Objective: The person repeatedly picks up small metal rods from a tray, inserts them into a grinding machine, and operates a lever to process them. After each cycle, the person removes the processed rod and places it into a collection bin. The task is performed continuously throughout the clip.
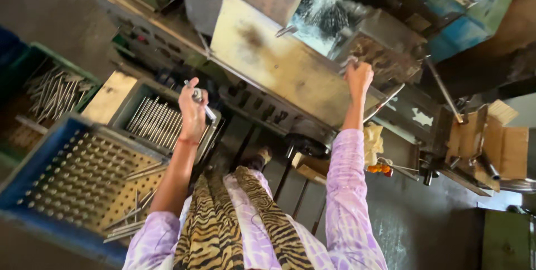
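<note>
Left hand [192, 109] clenched around a short metal rod [202, 101], held just above the grey tray [124, 108] of matching rods. Right hand [358, 76] up at the machine's feed area [379, 52], fingers closed on something pale; can't tell what. Relative to the grey tray: blue perforated crate [67, 175] with a few loose rods just beside it toward the person, green bin [50, 88] of rods on its far side.

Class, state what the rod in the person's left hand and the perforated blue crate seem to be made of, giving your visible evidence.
Rod in the left hand: likely bare metal, since it looks silvery with a bright glint. Perforated blue crate: probably moulded plastic, judging by its uniform matte blue rim and regular holes.
</note>
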Demonstrator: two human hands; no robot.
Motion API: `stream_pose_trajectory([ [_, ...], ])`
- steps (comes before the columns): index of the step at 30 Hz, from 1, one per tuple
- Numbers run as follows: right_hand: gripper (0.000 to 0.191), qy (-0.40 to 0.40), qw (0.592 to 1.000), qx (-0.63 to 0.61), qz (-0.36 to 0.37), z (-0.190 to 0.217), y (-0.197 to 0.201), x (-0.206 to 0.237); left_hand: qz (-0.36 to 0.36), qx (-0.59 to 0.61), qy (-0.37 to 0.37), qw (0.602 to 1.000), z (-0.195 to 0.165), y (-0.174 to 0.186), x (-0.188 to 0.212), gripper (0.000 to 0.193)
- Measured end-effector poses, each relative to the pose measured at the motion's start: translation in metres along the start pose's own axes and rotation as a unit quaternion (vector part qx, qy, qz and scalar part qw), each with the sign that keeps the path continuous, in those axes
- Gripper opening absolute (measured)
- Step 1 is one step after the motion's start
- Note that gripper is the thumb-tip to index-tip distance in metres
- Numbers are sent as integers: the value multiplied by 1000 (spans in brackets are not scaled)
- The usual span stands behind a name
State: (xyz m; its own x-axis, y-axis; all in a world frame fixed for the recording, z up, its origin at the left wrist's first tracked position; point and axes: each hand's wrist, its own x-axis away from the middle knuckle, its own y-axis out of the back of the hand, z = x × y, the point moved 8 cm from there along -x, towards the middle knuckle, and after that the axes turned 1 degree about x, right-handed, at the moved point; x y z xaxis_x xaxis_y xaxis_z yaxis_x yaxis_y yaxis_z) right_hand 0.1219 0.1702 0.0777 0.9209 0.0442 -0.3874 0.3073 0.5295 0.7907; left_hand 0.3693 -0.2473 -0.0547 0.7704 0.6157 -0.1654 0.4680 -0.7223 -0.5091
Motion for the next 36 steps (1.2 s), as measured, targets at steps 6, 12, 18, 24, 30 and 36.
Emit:
stream_pose_trajectory([
  [6,30,-57,955,-242,163,73,-78,115,-161,308,170,922,29,24,7,40],
  [12,18,43,905,-333,260,202,-161,266,-165,307,192,917,39,31,33,28],
  [18,28,128,951,-238,153,237,-148,289,-38,308,105,945,12,28,58,20],
  [24,36,33,926,-322,194,226,-156,303,61,135,121,982,9,24,62,12],
  [30,36,55,906,-390,156,215,-157,312,-79,363,205,905,18,27,53,11],
  [36,32,38,903,-401,148,204,-148,322,-88,369,242,893,26,28,50,17],
])
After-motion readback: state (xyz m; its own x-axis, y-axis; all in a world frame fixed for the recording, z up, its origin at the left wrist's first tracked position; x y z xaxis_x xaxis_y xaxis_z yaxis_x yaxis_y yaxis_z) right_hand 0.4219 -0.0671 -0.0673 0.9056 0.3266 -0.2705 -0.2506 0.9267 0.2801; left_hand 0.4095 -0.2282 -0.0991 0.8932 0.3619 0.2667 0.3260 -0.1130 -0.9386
